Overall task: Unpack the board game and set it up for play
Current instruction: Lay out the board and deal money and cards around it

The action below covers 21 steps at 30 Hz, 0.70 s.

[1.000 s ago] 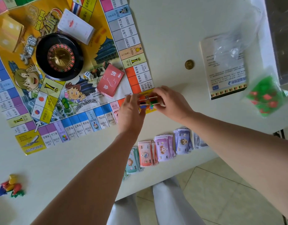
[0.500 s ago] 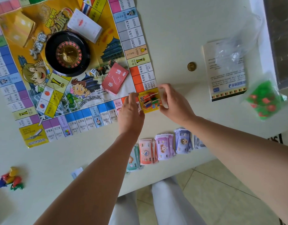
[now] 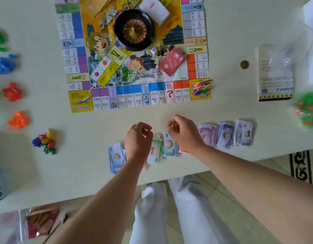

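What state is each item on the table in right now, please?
Yellow paper game board: unfolded, lying flat.
Black roulette wheel: upright on the board.
Red card deck: stacked on the board.
Coloured plastic pawns: grouped on the board's corner square.
Paper banknotes: sorted into stacks, in a row.
Clear bag of green and red pieces: pieces inside.
Left hand: loosely curled, empty.
Right hand: loosely curled, empty.
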Tool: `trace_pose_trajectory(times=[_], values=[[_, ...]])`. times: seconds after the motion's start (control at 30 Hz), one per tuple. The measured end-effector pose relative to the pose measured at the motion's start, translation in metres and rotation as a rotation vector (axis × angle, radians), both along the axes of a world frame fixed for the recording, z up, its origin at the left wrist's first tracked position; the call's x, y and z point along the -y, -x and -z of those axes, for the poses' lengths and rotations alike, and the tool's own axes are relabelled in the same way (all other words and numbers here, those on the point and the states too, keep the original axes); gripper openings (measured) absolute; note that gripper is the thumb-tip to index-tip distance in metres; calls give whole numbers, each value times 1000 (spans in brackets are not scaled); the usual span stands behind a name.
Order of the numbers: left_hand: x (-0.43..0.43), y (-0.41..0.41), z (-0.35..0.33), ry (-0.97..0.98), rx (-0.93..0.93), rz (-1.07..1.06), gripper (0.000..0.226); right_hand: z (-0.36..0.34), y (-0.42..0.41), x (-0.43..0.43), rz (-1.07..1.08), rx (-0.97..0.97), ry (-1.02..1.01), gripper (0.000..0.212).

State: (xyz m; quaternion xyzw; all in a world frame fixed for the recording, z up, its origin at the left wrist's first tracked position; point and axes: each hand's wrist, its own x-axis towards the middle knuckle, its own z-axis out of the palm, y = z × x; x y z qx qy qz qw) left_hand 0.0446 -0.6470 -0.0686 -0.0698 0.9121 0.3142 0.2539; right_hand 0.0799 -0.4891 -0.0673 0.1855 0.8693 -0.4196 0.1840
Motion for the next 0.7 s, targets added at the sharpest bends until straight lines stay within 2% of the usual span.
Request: trace_pose_trajectory(times=[0.17, 0.27, 0.33, 0.47, 0.57, 0.7], values=[[83, -43, -5, -92, 118, -292, 9, 0, 2, 93, -225, -48, 36, 21], [139, -78, -6, -234, 247, -474, 11, 4, 2, 144, -394, -52, -1, 39], [165, -99, -6, -261, 351, -588, 15, 9, 3, 163, -497, -29, -82, 54], [187, -127, -4, -253, 741, -913, 29, 20, 2, 182, -622, 20, -288, 71], [181, -138, -2, -468, 1005, -1124, 27, 20, -9, 190, -632, 23, -399, 69], [164, -138, 7, -780, 983, -1330, 19, 15, -35, 205, -614, 49, -420, 70]])
